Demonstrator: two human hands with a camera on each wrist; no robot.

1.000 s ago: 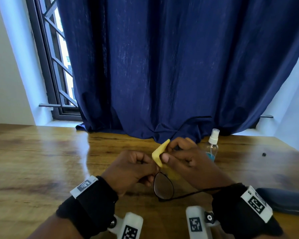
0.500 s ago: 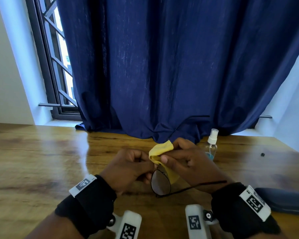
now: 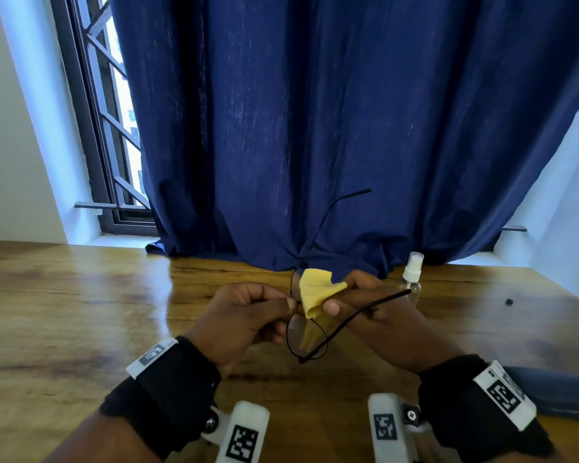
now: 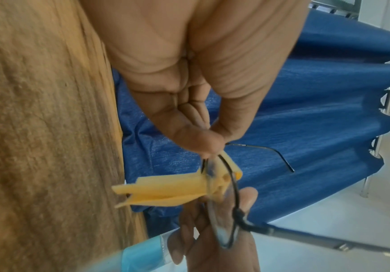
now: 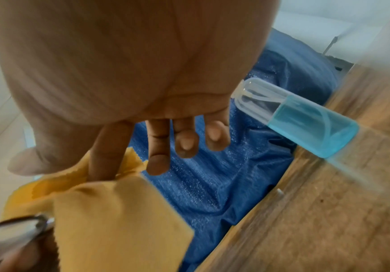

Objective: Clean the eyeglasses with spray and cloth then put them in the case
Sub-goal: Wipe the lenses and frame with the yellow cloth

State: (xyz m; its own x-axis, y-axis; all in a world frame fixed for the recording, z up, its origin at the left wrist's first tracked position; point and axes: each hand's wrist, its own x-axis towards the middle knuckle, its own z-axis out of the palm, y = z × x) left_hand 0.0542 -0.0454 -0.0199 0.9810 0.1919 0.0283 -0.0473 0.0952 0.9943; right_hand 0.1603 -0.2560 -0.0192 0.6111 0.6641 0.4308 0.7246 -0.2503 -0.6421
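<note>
- My left hand (image 3: 244, 315) is curled over the desk (image 3: 64, 312), thumb and fingertips pinching the eyeglasses (image 3: 306, 335) at the bridge between the two lenses; the left wrist view shows that pinch on the thin black frame.
- The eyeglasses are held in the air between my hands, above the middle of the desk, turned so one lens is nearer me and the other farther away. One temple arm runs out across my right hand, the other points up in front of the curtain (image 3: 331, 128).
- My right hand (image 3: 375, 312) grips the yellow cloth (image 3: 316, 290), folded over the far lens, thumb on the near side and forefinger behind it; my other fingers are loose.
- The dark blue case (image 3: 562, 392) lies near the desk's right edge, close to my right wrist; whether it is open I cannot tell.
- The spray bottle (image 3: 413, 279) stands upright towards the desk's far edge, just beyond my right hand, blue liquid in its lower part.
- The curtain hangs down to the far edge of the desk.
</note>
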